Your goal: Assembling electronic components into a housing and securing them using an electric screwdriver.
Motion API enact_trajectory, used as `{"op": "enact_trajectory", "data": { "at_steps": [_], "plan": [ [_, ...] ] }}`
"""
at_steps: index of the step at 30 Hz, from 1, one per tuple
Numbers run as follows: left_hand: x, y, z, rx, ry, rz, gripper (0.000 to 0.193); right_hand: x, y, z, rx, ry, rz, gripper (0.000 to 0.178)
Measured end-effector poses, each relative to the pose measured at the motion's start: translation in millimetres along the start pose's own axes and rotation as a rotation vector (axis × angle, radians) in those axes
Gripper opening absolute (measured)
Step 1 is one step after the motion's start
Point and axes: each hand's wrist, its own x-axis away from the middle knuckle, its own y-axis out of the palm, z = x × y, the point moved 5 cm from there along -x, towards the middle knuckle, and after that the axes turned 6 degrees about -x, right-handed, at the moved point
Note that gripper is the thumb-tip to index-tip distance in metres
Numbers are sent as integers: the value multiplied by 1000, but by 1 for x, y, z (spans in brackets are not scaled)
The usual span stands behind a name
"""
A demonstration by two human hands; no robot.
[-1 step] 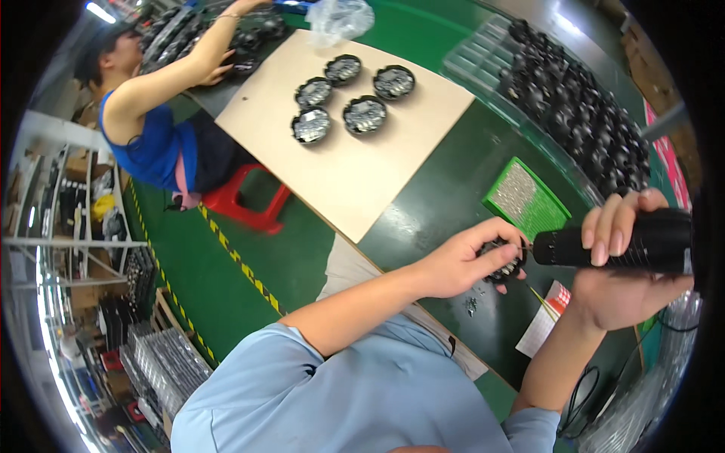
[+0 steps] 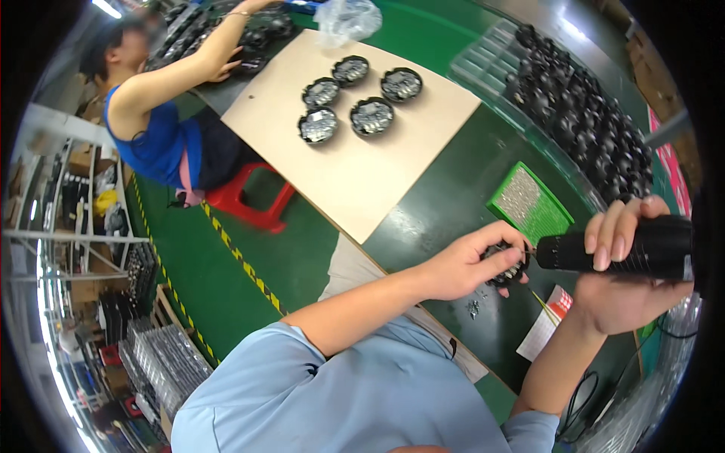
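Note:
Between the thumb and fingers of my left hand (image 2: pixel 472 264) is a round black housing (image 2: pixel 507 273), partly covered by the fingers. My right hand (image 2: pixel 615 260) is wrapped round a thick black electric screwdriver (image 2: pixel 574 253), held almost level. Its thin bit points left and reaches the housing's edge by my left fingertips; whether a screw sits under it is too small to see. Just beyond my hands, a green tray (image 2: pixel 532 200) holds many small metal pieces, probably screws. Small dark bits (image 2: pixel 473 308) lie on the table below the housing.
Several round black housings with silvery insides, one here (image 2: pixel 372 117), sit on a beige board (image 2: pixel 340 177). A clear divided box (image 2: pixel 483 60) and many black parts (image 2: pixel 585 113) stand at far right. A paper (image 2: pixel 540 332) lies near my right forearm. A co-worker (image 2: pixel 162 113) sits far left.

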Motion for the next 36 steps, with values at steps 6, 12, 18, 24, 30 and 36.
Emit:
{"op": "enact_trajectory", "data": {
  "at_steps": [6,12,18,24,30,36],
  "plan": [
    [-1,-1,-4,28,5,22,12,-1,1,-2,45,-2,10,77],
    [-3,4,-8,21,16,-9,14,0,0,-4,57,9,-49,77],
    [-2,3,-6,-14,-5,-9,14,2,-5,-4,97,-5,-3,80],
    [-2,0,-4,-30,10,2,9,0,1,2,102,20,-34,80],
    [1,3,-8,-63,36,6,8,1,10,0,107,64,-72,78],
    [-2,8,-13,-98,32,-29,16,7,5,-4,127,73,-26,78]
  ]
}}
